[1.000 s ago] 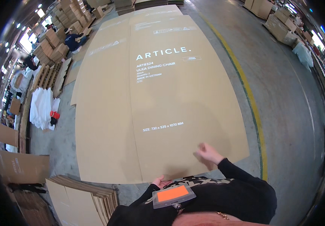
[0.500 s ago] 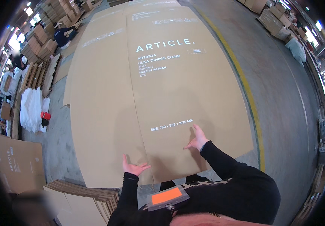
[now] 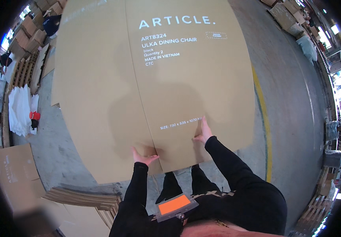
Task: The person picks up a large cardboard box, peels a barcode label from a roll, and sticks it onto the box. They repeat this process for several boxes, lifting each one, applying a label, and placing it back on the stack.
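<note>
A very large flat sheet of brown cardboard (image 3: 99, 98), printed with white lettering and creased lengthwise, fills the middle in front of me. Over its near part, left of the crease, is my left hand (image 3: 143, 158), its thumb and fingers spread. My right hand (image 3: 205, 132) is farther right and a little higher, beside a white printed line, with fingers pointing away and the thumb out to the left. Both hands are open and seem to rest against the cardboard face; firm contact cannot be made out. Below the sheet's near edge my legs show.
A stack of flat cardboard (image 3: 79, 197) lies at my lower left, near another printed cardboard piece (image 3: 18, 166). White sheets (image 3: 19, 110) and wooden pallets (image 3: 24, 71) stand left. A person (image 3: 51, 24) is at the far left. A yellow floor line (image 3: 266, 130) runs along the right.
The sheet's near edge has shifted away from me, showing my legs. Its far part looms larger and hides more of the yellow line. Both hands have moved slightly away with it, still spread.
</note>
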`<state>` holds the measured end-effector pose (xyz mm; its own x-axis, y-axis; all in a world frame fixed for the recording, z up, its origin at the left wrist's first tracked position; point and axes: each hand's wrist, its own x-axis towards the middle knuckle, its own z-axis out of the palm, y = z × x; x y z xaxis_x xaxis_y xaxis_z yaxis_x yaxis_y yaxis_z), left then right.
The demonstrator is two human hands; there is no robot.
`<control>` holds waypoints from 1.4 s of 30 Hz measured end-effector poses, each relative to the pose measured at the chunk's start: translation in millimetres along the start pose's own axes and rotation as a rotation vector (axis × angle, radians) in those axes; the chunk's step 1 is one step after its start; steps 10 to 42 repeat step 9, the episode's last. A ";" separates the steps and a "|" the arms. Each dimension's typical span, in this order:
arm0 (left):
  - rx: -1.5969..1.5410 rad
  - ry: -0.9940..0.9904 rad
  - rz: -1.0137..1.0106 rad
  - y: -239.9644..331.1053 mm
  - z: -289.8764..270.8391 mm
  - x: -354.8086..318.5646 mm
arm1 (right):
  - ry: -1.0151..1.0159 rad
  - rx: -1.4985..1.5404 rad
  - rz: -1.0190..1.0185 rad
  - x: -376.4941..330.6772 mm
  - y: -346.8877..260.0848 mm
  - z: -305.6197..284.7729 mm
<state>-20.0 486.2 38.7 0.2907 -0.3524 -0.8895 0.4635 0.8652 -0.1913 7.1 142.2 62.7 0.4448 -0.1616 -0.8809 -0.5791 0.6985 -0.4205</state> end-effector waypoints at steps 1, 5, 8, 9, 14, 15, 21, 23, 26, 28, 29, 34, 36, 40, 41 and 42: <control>0.056 -0.033 0.017 7.0 6.3 13.0 | -0.038 -0.001 -0.033 24.9 3.9 2.1; 0.243 -0.191 0.103 22.0 77.8 89.6 | -0.155 0.016 -0.271 74.0 -42.1 16.9; 0.417 -0.251 0.231 46.4 127.5 116.2 | -0.152 0.070 -0.367 91.5 -81.9 64.9; 0.512 -0.159 0.233 58.2 144.0 128.5 | -0.266 0.072 -0.302 97.7 -98.0 72.5; 0.512 -0.159 0.233 58.2 144.0 128.5 | -0.266 0.072 -0.302 97.7 -98.0 72.5; 0.512 -0.159 0.233 58.2 144.0 128.5 | -0.266 0.072 -0.302 97.7 -98.0 72.5; 0.512 -0.159 0.233 58.2 144.0 128.5 | -0.266 0.072 -0.302 97.7 -98.0 72.5; 0.512 -0.159 0.233 58.2 144.0 128.5 | -0.266 0.072 -0.302 97.7 -98.0 72.5; 0.512 -0.159 0.233 58.2 144.0 128.5 | -0.266 0.072 -0.302 97.7 -98.0 72.5; 0.512 -0.159 0.233 58.2 144.0 128.5 | -0.266 0.072 -0.302 97.7 -98.0 72.5; 0.512 -0.159 0.233 58.2 144.0 128.5 | -0.266 0.072 -0.302 97.7 -98.0 72.5; 0.512 -0.159 0.233 58.2 144.0 128.5 | -0.266 0.072 -0.302 97.7 -98.0 72.5; 0.512 -0.159 0.233 58.2 144.0 128.5 | -0.266 0.072 -0.302 97.7 -98.0 72.5; 0.512 -0.159 0.233 58.2 144.0 128.5 | -0.266 0.072 -0.302 97.7 -98.0 72.5; 0.512 -0.159 0.233 58.2 144.0 128.5 | -0.266 0.072 -0.302 97.7 -98.0 72.5; 0.512 -0.159 0.233 58.2 144.0 128.5 | -0.266 0.072 -0.302 97.7 -98.0 72.5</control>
